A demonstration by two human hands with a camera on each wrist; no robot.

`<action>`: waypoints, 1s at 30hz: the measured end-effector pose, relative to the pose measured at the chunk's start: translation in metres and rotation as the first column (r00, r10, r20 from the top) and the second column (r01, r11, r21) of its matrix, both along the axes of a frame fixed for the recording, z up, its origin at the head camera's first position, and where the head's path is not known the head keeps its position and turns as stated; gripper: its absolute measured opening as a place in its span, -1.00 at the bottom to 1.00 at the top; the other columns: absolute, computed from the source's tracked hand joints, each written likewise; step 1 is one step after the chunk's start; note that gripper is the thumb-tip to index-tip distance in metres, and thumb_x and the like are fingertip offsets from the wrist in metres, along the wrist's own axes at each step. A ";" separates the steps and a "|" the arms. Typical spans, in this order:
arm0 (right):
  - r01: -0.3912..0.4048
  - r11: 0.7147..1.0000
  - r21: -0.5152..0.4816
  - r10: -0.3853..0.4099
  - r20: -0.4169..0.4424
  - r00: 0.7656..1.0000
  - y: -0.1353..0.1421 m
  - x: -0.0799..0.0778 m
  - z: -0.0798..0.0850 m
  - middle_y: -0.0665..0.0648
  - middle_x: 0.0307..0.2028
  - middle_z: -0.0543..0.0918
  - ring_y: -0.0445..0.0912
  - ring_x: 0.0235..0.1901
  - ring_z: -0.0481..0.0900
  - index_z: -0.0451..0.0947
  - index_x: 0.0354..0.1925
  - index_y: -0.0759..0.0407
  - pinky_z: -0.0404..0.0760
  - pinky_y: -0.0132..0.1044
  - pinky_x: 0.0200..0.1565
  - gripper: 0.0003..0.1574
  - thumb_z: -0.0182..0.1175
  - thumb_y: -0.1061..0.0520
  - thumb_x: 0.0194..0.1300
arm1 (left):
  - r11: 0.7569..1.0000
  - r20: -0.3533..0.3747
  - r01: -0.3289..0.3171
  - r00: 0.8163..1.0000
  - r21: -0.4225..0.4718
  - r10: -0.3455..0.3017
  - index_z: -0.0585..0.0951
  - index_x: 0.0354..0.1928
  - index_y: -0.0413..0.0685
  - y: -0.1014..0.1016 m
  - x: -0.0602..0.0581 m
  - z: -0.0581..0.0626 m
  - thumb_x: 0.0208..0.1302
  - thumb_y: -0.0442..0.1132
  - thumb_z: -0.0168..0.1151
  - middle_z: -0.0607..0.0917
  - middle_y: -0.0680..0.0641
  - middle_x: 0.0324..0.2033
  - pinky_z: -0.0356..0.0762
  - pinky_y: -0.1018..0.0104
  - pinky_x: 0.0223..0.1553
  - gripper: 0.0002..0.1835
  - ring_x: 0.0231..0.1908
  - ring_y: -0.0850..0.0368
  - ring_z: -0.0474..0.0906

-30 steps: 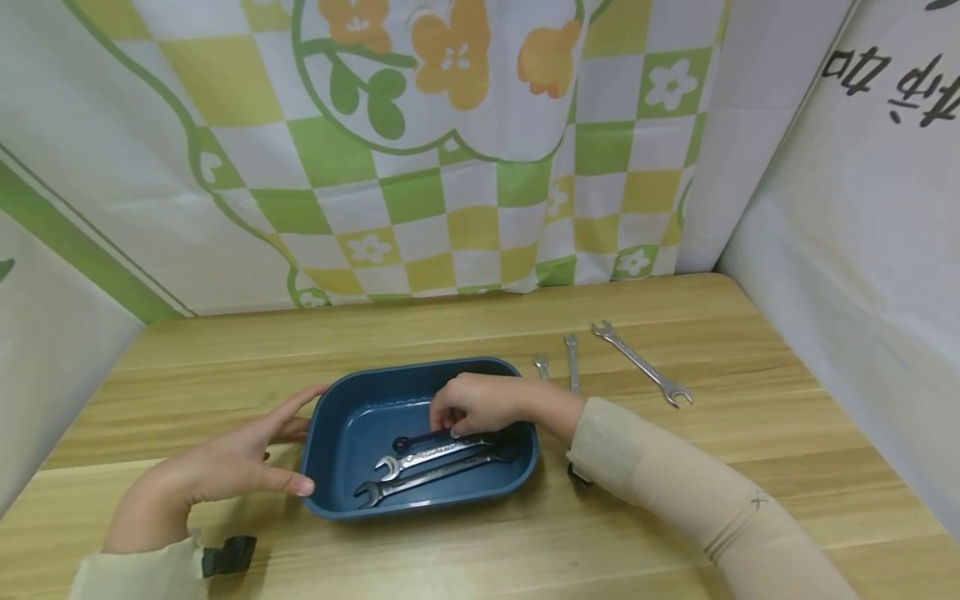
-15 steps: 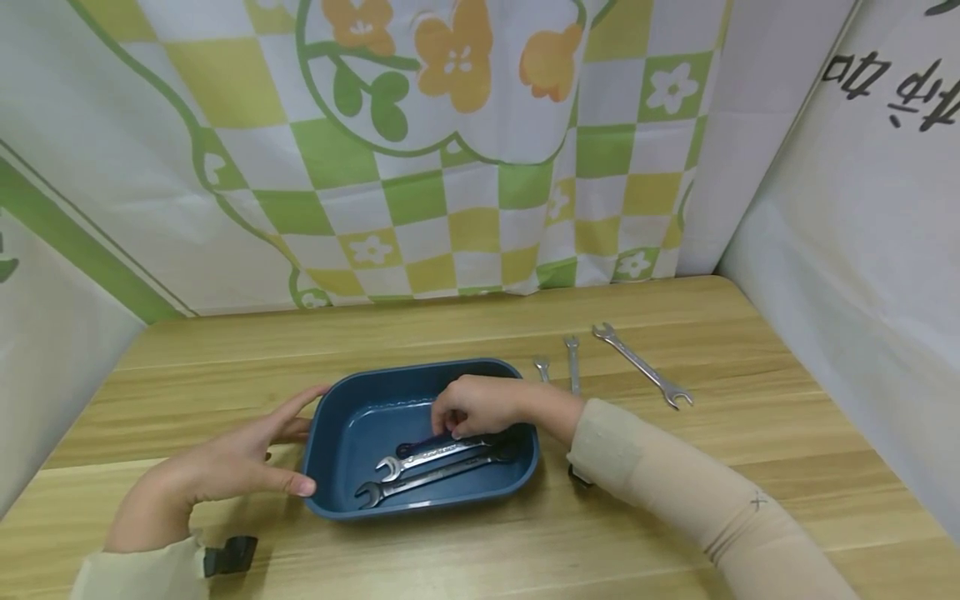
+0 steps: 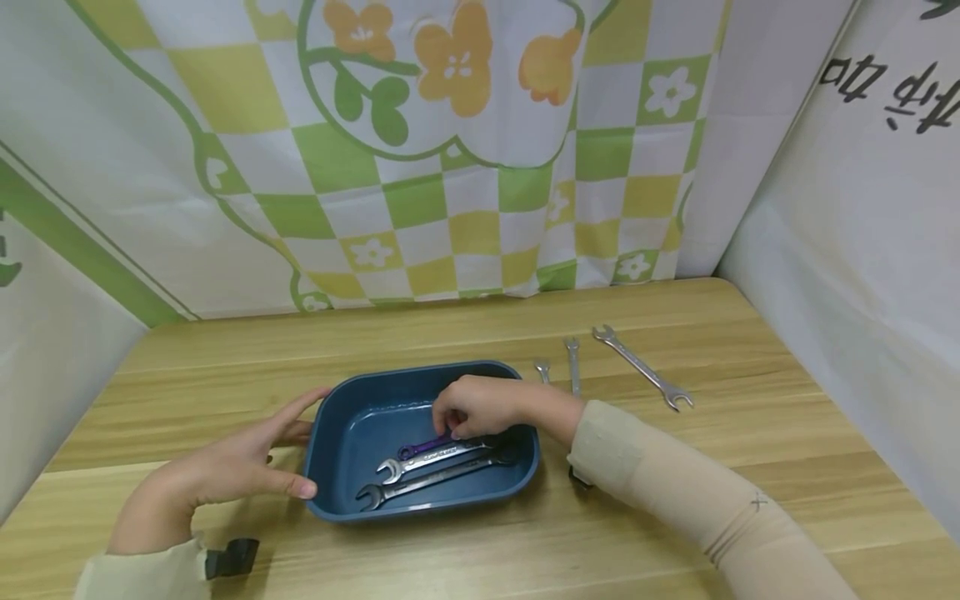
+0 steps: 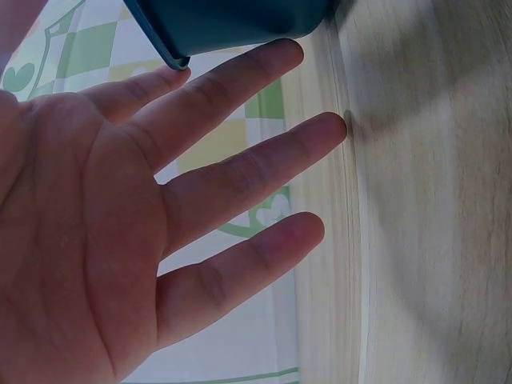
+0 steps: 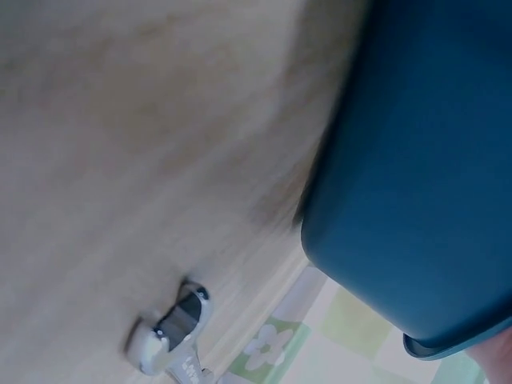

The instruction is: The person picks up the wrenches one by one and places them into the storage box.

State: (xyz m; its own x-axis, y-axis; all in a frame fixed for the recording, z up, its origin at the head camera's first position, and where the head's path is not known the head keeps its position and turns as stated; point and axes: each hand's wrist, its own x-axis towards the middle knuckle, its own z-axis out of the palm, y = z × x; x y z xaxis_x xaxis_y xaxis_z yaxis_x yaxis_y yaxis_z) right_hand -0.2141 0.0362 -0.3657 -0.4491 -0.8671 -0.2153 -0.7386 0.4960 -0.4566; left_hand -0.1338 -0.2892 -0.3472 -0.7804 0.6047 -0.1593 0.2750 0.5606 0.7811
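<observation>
A blue rectangular bin (image 3: 420,512) sits on the table. My left hand (image 3: 225,467) is at the bin's left end, its thumb and fingers spread and touching the rim. In the left wrist view the fingers of this hand (image 4: 152,200) are straight. Reaching over the right rim, my right hand (image 3: 480,407) pinches a small purple wrench (image 3: 418,450) low inside the bin; its right part is hidden by the fingers. Beside it lie a silver open-end wrench (image 3: 435,456) and a longer, darker wrench (image 3: 427,482), roughly parallel.
Right of the bin lie a short wrench (image 3: 542,371), partly covered by my wrist, a thin wrench (image 3: 573,365) and a larger double open-end wrench (image 3: 643,367). One wrench end (image 5: 172,328) shows in the right wrist view. A checked curtain (image 3: 420,200) hangs behind the table.
Inside the bin, the purple wrench's left end has shifted slightly down and right, nearer the silver wrench. My left hand keeps its place.
</observation>
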 end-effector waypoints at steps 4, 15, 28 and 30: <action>-0.002 1.000 -0.003 0.002 0.001 1.000 0.000 0.000 0.001 -0.05 -0.33 0.61 -0.27 -0.31 0.47 0.66 -0.13 0.10 0.47 -0.49 -0.21 -0.84 0.21 0.26 0.36 | 1.000 -0.001 0.002 1.000 0.001 -0.002 -0.21 0.59 0.10 0.000 0.000 0.000 0.14 -0.26 0.46 0.51 -0.43 0.25 0.36 -0.57 -0.12 0.20 0.24 -0.54 0.38; 0.017 0.998 -0.062 -0.016 0.006 1.000 0.013 0.002 0.017 -0.01 -0.28 0.66 -0.27 -0.32 0.51 0.65 -0.09 0.13 0.51 -0.48 -0.22 -0.84 0.24 0.21 0.36 | 1.000 0.011 0.002 1.000 0.014 -0.002 -0.21 0.59 0.08 -0.001 0.000 0.000 0.14 -0.28 0.46 0.51 -0.42 0.24 0.31 -0.61 -0.14 0.19 0.23 -0.51 0.40; 0.084 0.967 -0.240 -0.071 0.063 0.995 0.061 0.001 0.039 0.12 -0.17 0.70 -0.25 -0.24 0.57 0.62 -0.04 0.22 0.60 -0.42 -0.14 -0.80 0.20 0.25 0.39 | 1.000 0.013 0.005 1.000 0.016 -0.005 -0.20 0.58 0.01 0.000 -0.001 -0.001 0.14 -0.28 0.46 0.49 -0.45 0.25 0.34 -0.58 -0.12 0.18 0.24 -0.55 0.38; 0.105 0.958 -0.266 -0.092 0.061 0.994 0.071 0.002 0.044 0.13 -0.17 0.70 -0.23 -0.23 0.58 0.62 -0.04 0.22 0.63 -0.39 -0.11 -0.80 0.18 0.26 0.39 | 1.000 0.011 0.005 1.000 0.013 -0.005 -0.20 0.58 0.03 0.000 -0.001 0.000 0.14 -0.27 0.46 0.49 -0.45 0.25 0.34 -0.58 -0.12 0.18 0.23 -0.55 0.38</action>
